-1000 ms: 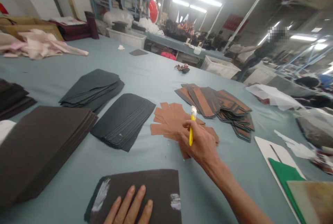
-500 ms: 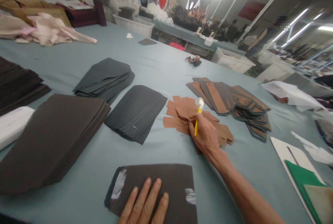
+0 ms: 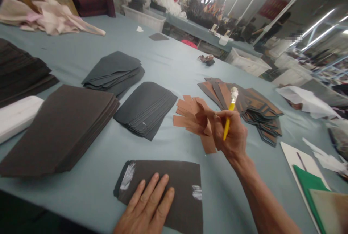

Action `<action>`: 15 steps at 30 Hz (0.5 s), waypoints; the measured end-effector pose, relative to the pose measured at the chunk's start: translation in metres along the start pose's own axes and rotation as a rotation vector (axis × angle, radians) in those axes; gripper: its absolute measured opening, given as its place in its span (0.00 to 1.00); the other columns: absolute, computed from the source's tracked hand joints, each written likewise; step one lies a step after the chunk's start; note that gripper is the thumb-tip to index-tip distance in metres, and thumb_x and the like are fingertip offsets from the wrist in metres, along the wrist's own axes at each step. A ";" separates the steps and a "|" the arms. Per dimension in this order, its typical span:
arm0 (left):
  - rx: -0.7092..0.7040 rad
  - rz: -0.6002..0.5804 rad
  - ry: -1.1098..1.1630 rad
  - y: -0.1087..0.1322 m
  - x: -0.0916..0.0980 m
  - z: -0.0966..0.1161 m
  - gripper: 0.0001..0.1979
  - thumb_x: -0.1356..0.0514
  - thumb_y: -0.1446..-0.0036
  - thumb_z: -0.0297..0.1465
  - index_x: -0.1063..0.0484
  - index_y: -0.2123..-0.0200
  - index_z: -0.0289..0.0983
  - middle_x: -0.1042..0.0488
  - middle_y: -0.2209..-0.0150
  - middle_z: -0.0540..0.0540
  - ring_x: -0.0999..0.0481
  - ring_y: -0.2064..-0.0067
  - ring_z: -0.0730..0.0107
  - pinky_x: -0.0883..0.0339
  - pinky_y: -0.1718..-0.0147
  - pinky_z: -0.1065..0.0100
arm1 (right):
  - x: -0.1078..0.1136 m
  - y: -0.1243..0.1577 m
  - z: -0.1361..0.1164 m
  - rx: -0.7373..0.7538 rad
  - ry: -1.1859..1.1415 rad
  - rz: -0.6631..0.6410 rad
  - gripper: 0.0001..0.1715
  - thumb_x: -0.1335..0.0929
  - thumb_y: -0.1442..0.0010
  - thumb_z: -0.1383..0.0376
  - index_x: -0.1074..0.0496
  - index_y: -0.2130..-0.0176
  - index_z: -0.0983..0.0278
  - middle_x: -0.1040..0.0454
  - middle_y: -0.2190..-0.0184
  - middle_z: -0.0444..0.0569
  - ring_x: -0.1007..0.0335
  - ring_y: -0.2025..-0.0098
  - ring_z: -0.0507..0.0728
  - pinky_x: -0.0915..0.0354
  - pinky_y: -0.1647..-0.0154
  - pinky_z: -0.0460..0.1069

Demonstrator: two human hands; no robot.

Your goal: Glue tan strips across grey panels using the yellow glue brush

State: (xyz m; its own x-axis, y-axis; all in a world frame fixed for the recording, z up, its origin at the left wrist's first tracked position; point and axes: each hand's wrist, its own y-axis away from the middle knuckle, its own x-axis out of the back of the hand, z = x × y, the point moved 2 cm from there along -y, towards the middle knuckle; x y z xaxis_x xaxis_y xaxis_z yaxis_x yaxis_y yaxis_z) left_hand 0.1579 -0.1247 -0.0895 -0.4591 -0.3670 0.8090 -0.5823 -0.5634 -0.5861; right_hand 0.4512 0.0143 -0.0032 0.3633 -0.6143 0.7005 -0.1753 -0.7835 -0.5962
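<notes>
- Left hand (image 3: 146, 205) lies open, fingers flat on the dark sheet (image 3: 179, 205), pressing it against the tabletop (image 3: 163, 60); firm, even pressure helps stop it sliding.
- Right hand (image 3: 231, 136) grasps a yellow-handled brush (image 3: 230, 112) between thumb and fingers, bristles up, wrist bent, beside tan cut strips (image 3: 187, 112).

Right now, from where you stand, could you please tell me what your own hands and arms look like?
Both are bare: the left hand and the right hand wear no gloves or rings. The right forearm is lean and uncovered, with no sleeve, watch or band in view. The left forearm is out of view.
</notes>
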 end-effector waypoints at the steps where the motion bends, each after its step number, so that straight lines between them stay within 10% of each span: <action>1: 0.005 -0.009 -0.001 -0.002 0.004 -0.001 0.22 0.51 0.28 0.24 0.24 0.39 0.39 0.22 0.37 0.45 0.42 0.23 0.61 0.61 0.22 0.53 | 0.003 -0.002 -0.002 0.012 -0.024 -0.015 0.11 0.34 0.33 0.55 0.28 0.59 0.60 0.26 0.72 0.43 0.32 0.73 0.55 0.41 0.68 0.50; 5: -0.007 -0.102 0.009 -0.006 0.018 -0.003 0.28 0.51 0.32 0.19 0.28 0.34 0.39 0.26 0.33 0.46 0.34 0.27 0.65 0.58 0.23 0.57 | 0.022 -0.015 -0.006 0.016 -0.102 0.027 0.10 0.32 0.35 0.55 0.28 0.61 0.60 0.26 0.71 0.43 0.32 0.72 0.54 0.38 0.69 0.49; 9: -0.012 -0.154 0.043 -0.007 0.023 -0.003 0.25 0.45 0.26 0.37 0.32 0.31 0.35 0.29 0.30 0.40 0.31 0.29 0.58 0.46 0.26 0.57 | 0.034 -0.022 -0.013 0.005 -0.165 0.082 0.10 0.30 0.36 0.56 0.29 0.63 0.60 0.27 0.70 0.43 0.32 0.72 0.53 0.35 0.69 0.48; 15: 0.133 -0.132 0.300 -0.011 0.034 -0.006 0.29 0.40 0.29 0.46 0.32 0.31 0.38 0.27 0.32 0.41 0.28 0.30 0.57 0.36 0.30 0.57 | 0.034 0.022 -0.050 0.017 -0.275 -0.012 0.09 0.29 0.32 0.59 0.30 0.63 0.58 0.33 0.79 0.36 0.39 0.82 0.49 0.39 0.79 0.45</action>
State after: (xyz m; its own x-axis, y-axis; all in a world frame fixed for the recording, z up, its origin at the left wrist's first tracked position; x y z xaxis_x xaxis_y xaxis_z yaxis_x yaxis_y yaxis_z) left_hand 0.1448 -0.1266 -0.0557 -0.5737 -0.0619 0.8167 -0.5664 -0.6903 -0.4502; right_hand 0.4137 -0.0288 0.0276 0.6003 -0.5549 0.5760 -0.1555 -0.7874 -0.5965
